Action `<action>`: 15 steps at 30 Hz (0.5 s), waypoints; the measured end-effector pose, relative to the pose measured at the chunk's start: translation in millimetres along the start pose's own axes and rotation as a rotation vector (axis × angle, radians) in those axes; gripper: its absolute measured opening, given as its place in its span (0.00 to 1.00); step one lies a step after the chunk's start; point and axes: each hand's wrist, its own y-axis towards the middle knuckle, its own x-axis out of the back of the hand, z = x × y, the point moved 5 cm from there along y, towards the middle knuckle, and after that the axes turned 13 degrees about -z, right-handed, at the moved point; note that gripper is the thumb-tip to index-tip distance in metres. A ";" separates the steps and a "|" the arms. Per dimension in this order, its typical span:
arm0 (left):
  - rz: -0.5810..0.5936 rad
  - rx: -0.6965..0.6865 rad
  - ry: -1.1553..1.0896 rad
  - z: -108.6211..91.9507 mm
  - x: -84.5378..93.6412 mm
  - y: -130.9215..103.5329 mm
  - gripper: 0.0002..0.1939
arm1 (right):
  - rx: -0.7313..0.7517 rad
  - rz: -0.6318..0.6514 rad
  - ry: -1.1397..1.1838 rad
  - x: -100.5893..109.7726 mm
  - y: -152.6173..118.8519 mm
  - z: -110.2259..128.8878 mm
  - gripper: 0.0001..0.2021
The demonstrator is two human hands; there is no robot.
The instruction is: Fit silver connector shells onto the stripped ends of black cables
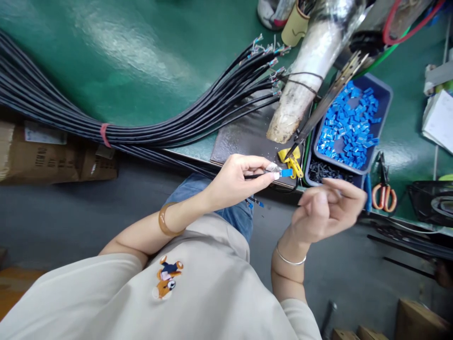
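Note:
My left hand (244,179) is closed round the end of a black cable, pinching it between thumb and fingers. A small blue connector (286,173) sits at the tip of that cable, just past my fingertips. Beside it, a yellow tool (294,163) stands at the table's edge, close to the connector but seemingly apart. My right hand (327,208) is raised to the right, slightly blurred, its fingers curled in. Whatever it may hold is hidden. Below my left wrist, cable ends with blue connectors (255,203) hang by my lap.
A thick bundle of black cables (148,134) with stripped ends lies across the green table (106,56). Blue connectors fill a grey bin (384,101), above a bin of small black parts (323,171). Orange-handled pliers (384,196) lie right. A wrapped white tube (300,89) juts overhead.

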 end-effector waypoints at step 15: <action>-0.066 0.027 -0.049 1.6 -7.2 15.0 0.07 | 0.264 0.227 -0.186 -17.6 -12.4 -2.9 0.07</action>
